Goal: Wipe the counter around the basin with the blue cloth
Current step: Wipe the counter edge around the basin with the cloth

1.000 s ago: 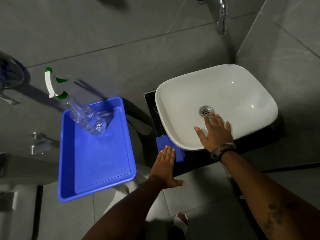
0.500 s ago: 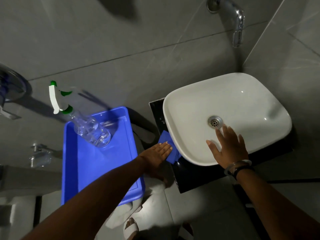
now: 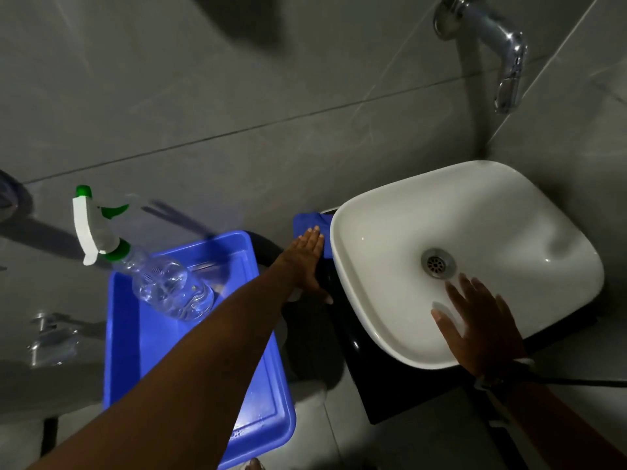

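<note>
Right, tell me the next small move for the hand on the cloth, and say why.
Probably draw the left hand back toward the body, dragging the blue cloth along the dark counter beside the basin. The cloth sits at the counter's far left corner by the wall, so little remains ahead of it. The right hand rests flat on the basin's near rim.

1. Both arms are bare the whole way up, no sleeves showing anywhere.
2. Left hand (image 3: 305, 262): no rings, no watch, nothing on that wrist. Nails look short and pale.
3. Right hand (image 3: 481, 330): there's a wristband (image 3: 502, 374) at about 5 o'clock from the knuckles, a dark strap with a paler, shiny bit along its edge. Too dim to tell if it's a watch or a bracelet.
4. Right-hand fingers carry no rings either.
</note>
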Available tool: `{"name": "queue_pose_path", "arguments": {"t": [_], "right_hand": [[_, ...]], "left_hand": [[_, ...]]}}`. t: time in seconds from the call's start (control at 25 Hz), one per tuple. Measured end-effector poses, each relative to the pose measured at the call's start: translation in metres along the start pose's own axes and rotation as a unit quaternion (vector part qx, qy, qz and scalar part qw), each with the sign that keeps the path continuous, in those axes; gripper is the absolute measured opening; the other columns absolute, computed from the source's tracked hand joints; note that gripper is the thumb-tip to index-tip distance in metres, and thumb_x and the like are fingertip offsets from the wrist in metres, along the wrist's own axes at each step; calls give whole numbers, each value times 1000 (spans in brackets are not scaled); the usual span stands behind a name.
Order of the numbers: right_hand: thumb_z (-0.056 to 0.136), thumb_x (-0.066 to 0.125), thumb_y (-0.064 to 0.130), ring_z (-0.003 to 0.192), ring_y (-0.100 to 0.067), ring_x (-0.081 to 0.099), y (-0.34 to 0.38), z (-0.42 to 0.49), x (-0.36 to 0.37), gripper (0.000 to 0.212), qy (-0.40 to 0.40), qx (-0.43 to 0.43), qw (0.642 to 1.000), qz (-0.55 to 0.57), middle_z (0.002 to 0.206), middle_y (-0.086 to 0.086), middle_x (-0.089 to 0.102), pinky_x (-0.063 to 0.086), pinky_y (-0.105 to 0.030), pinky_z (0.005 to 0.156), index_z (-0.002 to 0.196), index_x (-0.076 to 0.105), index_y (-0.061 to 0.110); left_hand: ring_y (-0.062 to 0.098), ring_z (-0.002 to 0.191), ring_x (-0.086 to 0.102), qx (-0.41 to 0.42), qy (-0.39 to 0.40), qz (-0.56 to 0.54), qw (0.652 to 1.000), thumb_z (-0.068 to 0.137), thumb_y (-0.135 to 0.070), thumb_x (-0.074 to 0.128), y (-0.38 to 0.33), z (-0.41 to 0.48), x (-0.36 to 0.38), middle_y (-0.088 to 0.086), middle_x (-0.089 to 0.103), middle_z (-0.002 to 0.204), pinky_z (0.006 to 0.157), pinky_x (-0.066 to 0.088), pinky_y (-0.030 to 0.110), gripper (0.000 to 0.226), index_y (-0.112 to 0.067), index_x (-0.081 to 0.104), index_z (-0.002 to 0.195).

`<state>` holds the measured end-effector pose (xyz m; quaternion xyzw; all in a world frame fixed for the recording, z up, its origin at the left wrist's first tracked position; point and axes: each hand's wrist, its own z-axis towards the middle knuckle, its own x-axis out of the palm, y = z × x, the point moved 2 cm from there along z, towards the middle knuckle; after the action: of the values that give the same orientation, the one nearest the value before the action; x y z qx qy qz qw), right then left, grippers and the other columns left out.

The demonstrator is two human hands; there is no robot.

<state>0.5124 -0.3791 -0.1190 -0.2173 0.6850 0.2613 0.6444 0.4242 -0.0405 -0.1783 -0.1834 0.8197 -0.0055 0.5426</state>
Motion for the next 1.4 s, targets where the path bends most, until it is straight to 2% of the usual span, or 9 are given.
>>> {"name": "queue_pose_path", "arguments": {"t": [0.24,0.6,0.72,0.84,0.96,1.08,1.16,1.28,1.4], "right_hand": [[85,42,58,140,-31,32,-2,-1,1,65,4,13,1000,3,150,-12,40,29,-57,111,137,45,19],[84,31,65,142,-28,25,-3,-4,-3,67,4,8,999,37,152,-8,37,23,-56,113,134,45,24],[87,30,63,145,-27,18,1,-8,-9,69,3,9,998,55,157,-8,25,13,-52,118,142,36,20],[89,31,53,144,-30,20,15,-38,-18,64,-91,-13,983,156,157,-12,23,15,-46,117,142,37,17],[91,39,40,136,-26,32,30,-120,9,49,-142,-38,954,260,150,-7,32,27,-41,113,136,42,21],[89,40,43,129,-30,42,53,-172,52,51,-30,-101,976,191,145,-8,38,39,-49,107,134,44,18],[87,35,51,141,-31,29,75,-164,68,68,58,-140,980,131,153,-11,31,23,-48,118,143,33,13],[83,25,58,146,-28,16,94,-140,74,81,95,-187,976,60,158,-11,22,4,-46,120,149,15,12],[81,34,65,145,-24,23,79,-143,82,83,103,-158,978,94,155,-6,29,11,-42,121,148,18,18]], "left_hand": [[34,151,-20,-7,-6,-61,998,54,-79,77,-43,-47,36,20,-21,162,124,-9,44,154,-4,-12,155],[38,148,-25,-11,-4,-123,992,55,-84,71,-187,-168,123,15,-33,156,117,-26,42,154,-3,-15,154],[33,146,-32,-26,45,-135,990,54,-90,63,-223,-183,135,11,-35,158,116,-22,43,153,-8,-21,153],[30,147,-29,-26,46,-132,990,58,-90,59,-227,-185,127,10,-31,160,118,-18,40,147,-10,-18,154],[33,153,-4,-8,-53,-150,987,77,-72,63,-211,-203,114,12,-13,162,124,-3,44,120,-4,5,157],[34,152,13,2,-241,-153,959,91,-53,59,-191,-206,91,16,14,162,124,13,49,87,1,27,152],[28,154,3,-13,-280,-138,950,94,-58,45,-179,-191,60,14,8,164,125,3,40,87,-2,20,155],[21,153,-16,-14,-220,-107,969,93,-71,28,-179,-158,19,10,-12,165,122,-11,34,95,-8,-1,157],[27,153,-13,-25,-157,-60,985,87,-78,23,-195,-140,20,18,-9,165,124,-9,39,106,-2,-2,156]]}}
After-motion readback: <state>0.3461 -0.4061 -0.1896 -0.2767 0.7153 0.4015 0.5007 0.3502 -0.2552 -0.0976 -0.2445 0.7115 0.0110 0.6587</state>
